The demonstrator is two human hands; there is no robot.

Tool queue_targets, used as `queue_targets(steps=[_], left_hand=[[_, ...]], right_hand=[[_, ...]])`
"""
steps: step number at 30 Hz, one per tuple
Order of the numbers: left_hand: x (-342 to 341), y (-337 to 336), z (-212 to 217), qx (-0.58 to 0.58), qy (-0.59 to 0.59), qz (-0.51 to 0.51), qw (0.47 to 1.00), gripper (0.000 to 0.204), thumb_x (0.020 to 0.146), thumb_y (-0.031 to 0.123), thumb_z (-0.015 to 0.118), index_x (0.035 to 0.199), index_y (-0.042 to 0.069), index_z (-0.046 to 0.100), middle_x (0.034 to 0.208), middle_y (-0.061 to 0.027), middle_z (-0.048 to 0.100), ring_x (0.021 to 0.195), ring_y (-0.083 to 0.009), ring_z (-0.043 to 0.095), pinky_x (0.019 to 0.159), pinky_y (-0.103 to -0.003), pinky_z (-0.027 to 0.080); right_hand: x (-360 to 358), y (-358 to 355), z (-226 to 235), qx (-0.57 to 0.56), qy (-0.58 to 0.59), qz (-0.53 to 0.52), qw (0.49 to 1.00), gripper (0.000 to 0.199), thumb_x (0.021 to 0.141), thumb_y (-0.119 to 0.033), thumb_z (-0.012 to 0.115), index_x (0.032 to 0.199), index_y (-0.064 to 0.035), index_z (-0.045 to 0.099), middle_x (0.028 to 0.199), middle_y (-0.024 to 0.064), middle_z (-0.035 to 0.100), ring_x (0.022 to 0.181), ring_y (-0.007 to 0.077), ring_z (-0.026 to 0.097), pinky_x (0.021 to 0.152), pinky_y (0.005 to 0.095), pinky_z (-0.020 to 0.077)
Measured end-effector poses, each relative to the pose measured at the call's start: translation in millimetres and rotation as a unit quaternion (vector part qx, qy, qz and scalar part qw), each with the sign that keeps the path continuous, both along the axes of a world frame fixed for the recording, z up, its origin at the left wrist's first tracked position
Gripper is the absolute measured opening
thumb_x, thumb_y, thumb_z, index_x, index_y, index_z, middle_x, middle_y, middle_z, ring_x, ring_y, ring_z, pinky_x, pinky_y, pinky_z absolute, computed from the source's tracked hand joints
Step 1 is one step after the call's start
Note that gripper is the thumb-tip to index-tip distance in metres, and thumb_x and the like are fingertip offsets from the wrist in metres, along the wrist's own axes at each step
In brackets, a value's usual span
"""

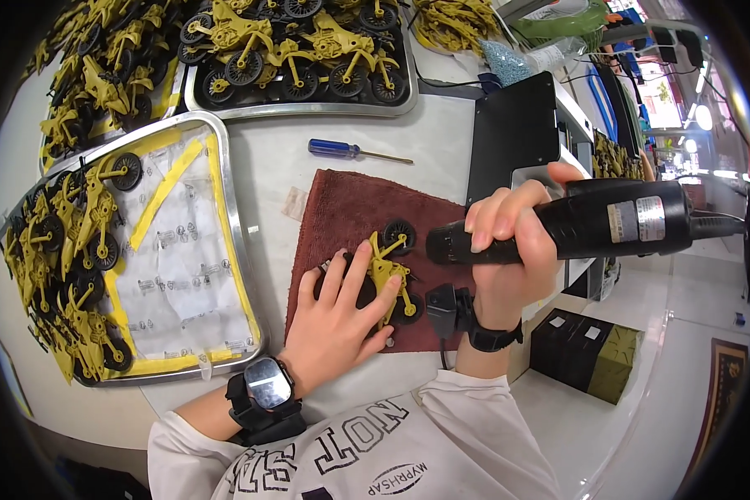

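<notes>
A small yellow toy motorcycle (384,268) with black wheels lies on a dark red cloth (333,200). My left hand (333,321) holds it down on the cloth, fingers spread across it and thumb by its lower end. Dark parts under those fingers are partly hidden. My right hand (512,237) is wrapped around a thick black corded tool that looks like a heat gun (587,218). Its blunt front end points left at the motorcycle, a short gap away. Beyond the cloth lies a screwdriver (335,148) with a blue handle.
Left of the cloth stands a metal-rimmed tray (240,275) with several yellow motorcycles along its left side. More motorcycles crowd a second tray (308,108) at the back. A black panel (512,133) borders the cloth's far right. On the right sits a dark box (583,354).
</notes>
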State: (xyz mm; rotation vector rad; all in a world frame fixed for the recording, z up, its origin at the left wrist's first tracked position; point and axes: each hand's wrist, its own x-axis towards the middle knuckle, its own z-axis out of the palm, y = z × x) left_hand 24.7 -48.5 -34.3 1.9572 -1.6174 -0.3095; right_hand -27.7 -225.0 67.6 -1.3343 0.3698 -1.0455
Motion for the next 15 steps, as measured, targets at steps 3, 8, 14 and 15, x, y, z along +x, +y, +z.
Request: queue_targets(steps=[3, 8, 14, 15], left_hand=[[0.1, -0.4, 1.0, 0.005, -0.001, -0.001, 1.0, 0.063, 0.078, 0.043, 0.072, 0.136, 0.024, 0.057, 0.152, -0.0241, 0.032, 0.128, -0.0393, 0.039, 0.102, -0.051, 0.029], [0.0, -0.5, 1.1, 0.008, 0.003, -0.001, 1.0, 0.063, 0.078, 0.043, 0.072, 0.136, 0.024, 0.056, 0.152, -0.0242, 0.031, 0.129, -0.0395, 0.038, 0.102, -0.051, 0.028], [-0.1, -0.9, 2.3, 0.006, 0.001, 0.0, 1.0, 0.063, 0.078, 0.043, 0.071, 0.136, 0.024, 0.057, 0.153, -0.0242, 0.031, 0.129, -0.0394, 0.038, 0.103, -0.051, 0.028], [-0.2, -0.8, 2.1, 0.006, 0.001, 0.0, 1.0, 0.063, 0.078, 0.043, 0.071, 0.136, 0.025, 0.057, 0.153, -0.0241, 0.031, 0.129, -0.0393, 0.038, 0.103, -0.051, 0.028]], right_hand=[[-0.4, -4.9, -5.1, -0.006, -0.011, 0.005, 1.0, 0.054, 0.08, -0.002, 0.059, 0.127, 0.003, 0.034, 0.067, 0.0082, 0.054, 0.052, 0.0174, 0.054, 0.057, 0.0359, 0.0511], [-0.1, -8.4, -8.8, 0.009, -0.014, 0.003, 1.0, 0.054, 0.081, -0.002, 0.059, 0.129, 0.0037, 0.034, 0.069, 0.0087, 0.054, 0.053, 0.0179, 0.054, 0.057, 0.0361, 0.0511], [-2.7, -12.3, -10.7, -0.002, -0.014, 0.005, 1.0, 0.053, 0.083, -0.003, 0.058, 0.13, 0.0034, 0.034, 0.07, 0.0089, 0.054, 0.053, 0.0182, 0.055, 0.057, 0.0364, 0.0512], [-3.0, -13.1, -11.1, -0.005, -0.021, 0.005, 1.0, 0.053, 0.083, -0.003, 0.058, 0.13, 0.0033, 0.034, 0.07, 0.0089, 0.054, 0.053, 0.0182, 0.055, 0.057, 0.0365, 0.0512]])
